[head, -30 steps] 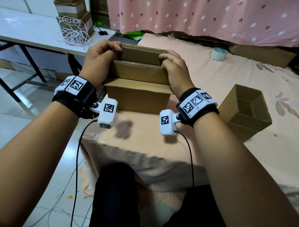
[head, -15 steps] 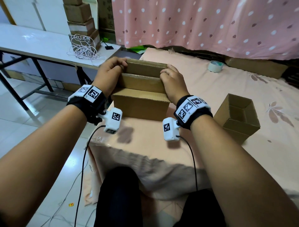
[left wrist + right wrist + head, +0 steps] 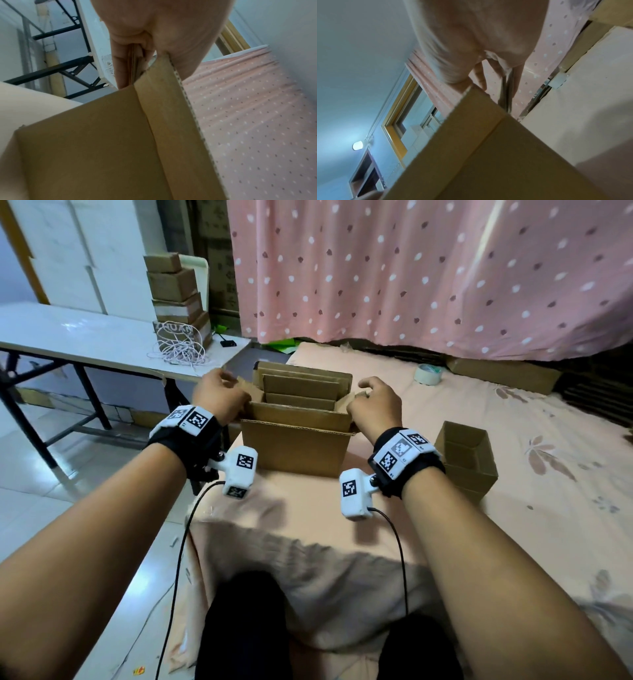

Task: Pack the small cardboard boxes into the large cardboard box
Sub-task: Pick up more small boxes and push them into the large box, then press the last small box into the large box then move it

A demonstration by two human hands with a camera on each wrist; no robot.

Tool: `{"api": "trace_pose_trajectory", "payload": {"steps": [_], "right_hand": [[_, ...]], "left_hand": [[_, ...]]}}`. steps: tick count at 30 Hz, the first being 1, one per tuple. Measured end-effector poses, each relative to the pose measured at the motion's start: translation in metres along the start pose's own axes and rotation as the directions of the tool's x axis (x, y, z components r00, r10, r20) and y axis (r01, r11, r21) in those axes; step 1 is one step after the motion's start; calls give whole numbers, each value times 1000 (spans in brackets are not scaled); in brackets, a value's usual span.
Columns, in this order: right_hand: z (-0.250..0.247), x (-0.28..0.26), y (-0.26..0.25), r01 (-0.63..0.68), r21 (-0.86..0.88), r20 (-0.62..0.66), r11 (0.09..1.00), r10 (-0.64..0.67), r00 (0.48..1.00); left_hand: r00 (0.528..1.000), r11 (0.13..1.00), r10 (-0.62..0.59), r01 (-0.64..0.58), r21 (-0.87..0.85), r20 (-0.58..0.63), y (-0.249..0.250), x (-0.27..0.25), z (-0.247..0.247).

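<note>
The large cardboard box (image 3: 296, 446) stands open on the pink-covered bed in front of me. Small brown boxes (image 3: 301, 388) stand inside it, packed upright. My left hand (image 3: 224, 393) is at the box's left side. In the left wrist view the left hand (image 3: 135, 60) pinches the left side flap (image 3: 161, 83) between thumb and fingers. My right hand (image 3: 371, 400) is at the right side, and the right wrist view shows the right hand (image 3: 503, 81) curled on the thin edge of the right flap (image 3: 506, 94). Another small open box (image 3: 466, 453) sits on the bed to the right.
A tape roll (image 3: 427, 374) and flat cardboard (image 3: 503, 373) lie at the back of the bed under the pink dotted curtain. To the left a white table (image 3: 85, 337) holds a cable coil (image 3: 178, 350) and stacked boxes (image 3: 174, 292). The tiled floor is beside the bed.
Both hands were on top of the boxes in the middle of the large box. They have moved apart to its left and right side flaps and taken hold of them.
</note>
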State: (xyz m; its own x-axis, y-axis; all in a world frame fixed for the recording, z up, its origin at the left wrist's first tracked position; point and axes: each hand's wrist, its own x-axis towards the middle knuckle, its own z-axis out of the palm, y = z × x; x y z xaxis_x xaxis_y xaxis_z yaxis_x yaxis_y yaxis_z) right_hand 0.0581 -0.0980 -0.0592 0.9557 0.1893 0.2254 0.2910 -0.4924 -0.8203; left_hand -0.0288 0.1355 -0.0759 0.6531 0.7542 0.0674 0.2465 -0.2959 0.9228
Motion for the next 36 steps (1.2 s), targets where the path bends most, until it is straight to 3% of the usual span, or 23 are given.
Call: {"api": "trace_pose_trajectory", "payload": {"steps": [5,10,14,17,23,31,36], "right_hand": [[-21,2,4,78,-101,-74,992,-86,994],[-52,3,13,41,-207,-88,978,-60,994],[-69,0,26,42,-244,-55,969,-57,997],[-85,0,33,58,-254,-94,965,-84,992],[-123,12,44,24,-275,-172,961,-73,982],[-158,-7,87,-117,-267,-191,957,67,979],[-161,-18,115,-189,-228,-124,955,163,979]], "left_hand": [[997,998,68,-67,-4,40,9,-14,15],[993,995,100,-101,4,63,28,-29,35],[988,980,142,-149,130,61,40,-31,44],[963,923,270,-256,288,-10,56,-38,46],[868,837,492,-491,241,62,100,-79,74],[744,733,625,-663,151,236,108,-135,147],[531,534,767,-840,101,361,89,-169,181]]}}
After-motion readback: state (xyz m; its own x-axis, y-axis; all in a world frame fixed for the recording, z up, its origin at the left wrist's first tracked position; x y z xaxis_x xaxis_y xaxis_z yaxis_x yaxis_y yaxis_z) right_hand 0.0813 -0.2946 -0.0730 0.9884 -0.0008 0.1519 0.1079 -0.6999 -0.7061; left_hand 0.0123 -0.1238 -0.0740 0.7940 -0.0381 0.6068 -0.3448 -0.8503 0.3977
